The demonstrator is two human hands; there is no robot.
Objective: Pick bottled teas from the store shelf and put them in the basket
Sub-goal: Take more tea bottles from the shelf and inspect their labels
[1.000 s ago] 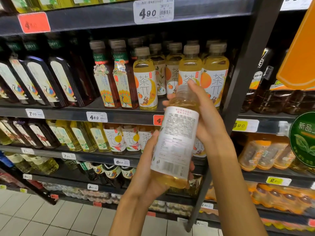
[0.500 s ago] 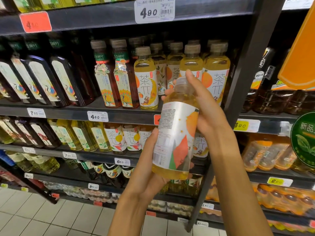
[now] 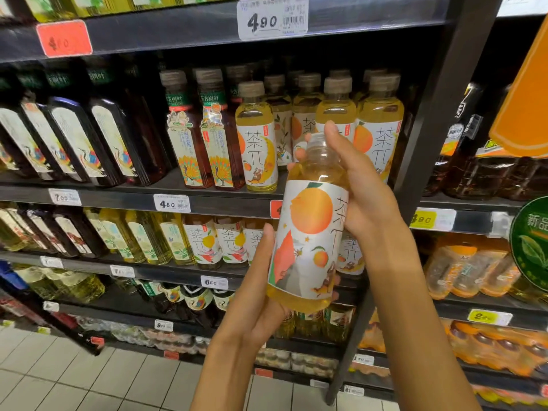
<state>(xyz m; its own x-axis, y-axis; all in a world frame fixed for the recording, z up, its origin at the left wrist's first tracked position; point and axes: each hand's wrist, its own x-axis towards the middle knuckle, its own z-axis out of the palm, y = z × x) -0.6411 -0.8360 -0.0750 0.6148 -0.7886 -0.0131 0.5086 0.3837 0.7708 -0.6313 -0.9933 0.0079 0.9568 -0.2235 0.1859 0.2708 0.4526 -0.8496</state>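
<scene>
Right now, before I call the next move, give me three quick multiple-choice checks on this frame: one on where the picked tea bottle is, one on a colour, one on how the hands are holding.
1. Where is the held bottle?
A. Standing on the shelf
B. In front of the shelves, between both hands
C. Lying on the floor

2. What colour is the big round fruit on its label?
A. Orange
B. Blue
C. Purple

3. How do the hands hold it?
A. Only the left hand touches it
B. Both hang free
C. The right hand grips the upper part, the left supports the lower part

Answers: 1 B, it hangs tilted in the air before the shelves, in both hands. 2 A, the label shows a large orange disc with a green leaf. 3 C, right fingers curl round the neck and the left palm cups the base.
</scene>
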